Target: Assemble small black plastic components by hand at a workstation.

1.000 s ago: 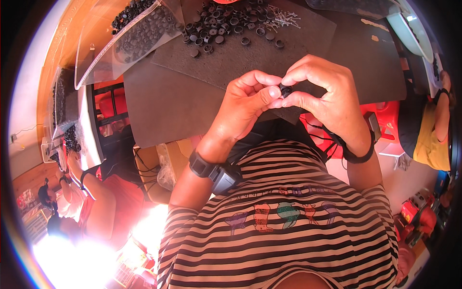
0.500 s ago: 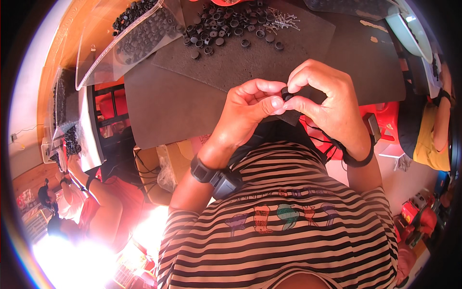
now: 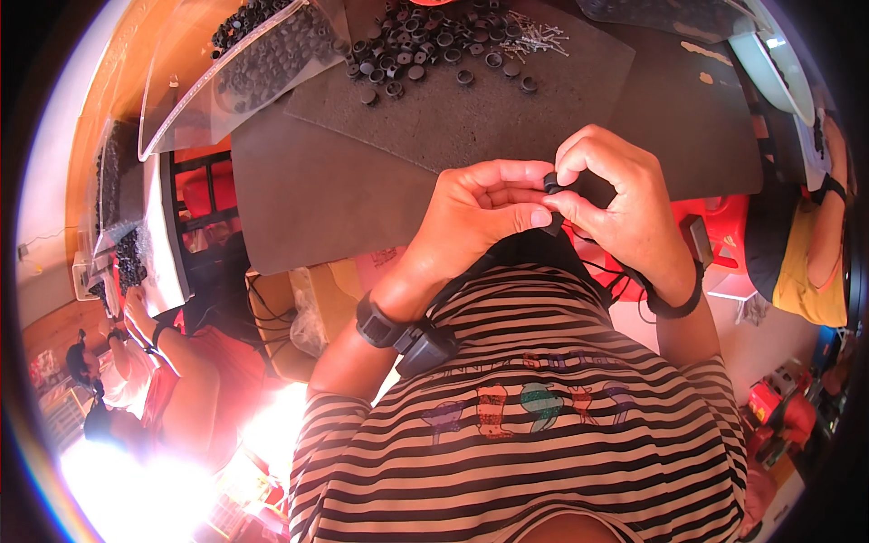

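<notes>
A small round black cap (image 3: 550, 183) is held up between my two hands, above the table's near edge. My right hand (image 3: 625, 195) pinches it between thumb and fingertips. My left hand (image 3: 489, 201) is closed from the other side, its fingertips against the cap and its thumb lying lower. The fingers hide much of the cap, and whether the left fingers hold anything else cannot be made out. Beyond my hands, a loose pile of black plastic caps and rings (image 3: 416, 72) lies on a dark mat (image 3: 389, 127), with silver screws (image 3: 540, 36) at its right.
At the far left a clear plastic tray (image 3: 195, 109) holds many black parts. A pale green basin (image 3: 774, 72) stands at the far right. Co-workers sit on both sides, one with an arm (image 3: 833, 172) near that basin. A cardboard box (image 3: 285, 317) sits below the table edge.
Both hands have shifted slightly right and nearer with the cap. My left thumb has slid off the cap and now lies below it, while the right hand keeps its pinch.
</notes>
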Motion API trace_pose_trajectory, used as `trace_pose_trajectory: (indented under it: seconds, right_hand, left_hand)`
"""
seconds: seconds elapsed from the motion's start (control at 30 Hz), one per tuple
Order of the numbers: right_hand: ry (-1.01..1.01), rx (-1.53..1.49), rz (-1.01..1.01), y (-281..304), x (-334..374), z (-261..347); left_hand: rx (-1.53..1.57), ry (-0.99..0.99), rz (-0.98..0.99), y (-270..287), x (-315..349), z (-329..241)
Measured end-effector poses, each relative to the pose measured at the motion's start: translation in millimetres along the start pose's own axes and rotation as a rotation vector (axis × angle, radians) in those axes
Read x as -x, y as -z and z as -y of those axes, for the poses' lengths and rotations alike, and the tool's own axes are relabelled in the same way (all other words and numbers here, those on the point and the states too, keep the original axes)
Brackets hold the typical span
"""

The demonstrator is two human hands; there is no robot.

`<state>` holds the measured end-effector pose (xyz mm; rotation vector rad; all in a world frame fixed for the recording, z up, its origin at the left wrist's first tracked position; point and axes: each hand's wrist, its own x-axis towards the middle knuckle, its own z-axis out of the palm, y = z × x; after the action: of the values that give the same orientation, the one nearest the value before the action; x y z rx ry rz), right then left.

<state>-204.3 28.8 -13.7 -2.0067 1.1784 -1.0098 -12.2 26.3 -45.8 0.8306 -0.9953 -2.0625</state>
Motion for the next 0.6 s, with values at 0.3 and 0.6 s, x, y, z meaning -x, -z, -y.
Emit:
trace_pose_trajectory:
  seconds: [0.3,0.6]
  right_hand:
    - [-0.055,-0.032,-0.014,-6.3,7.5,-8.6]
    - [-0.043,-0.039,-0.111,-7.3,7.8,-8.8]
  left_hand:
    - [-0.078,-0.002,-0.009,-1.2,-4.6,5.6]
    - [-0.063,-0.032,-0.003,-2.3,-7.8,3.6]
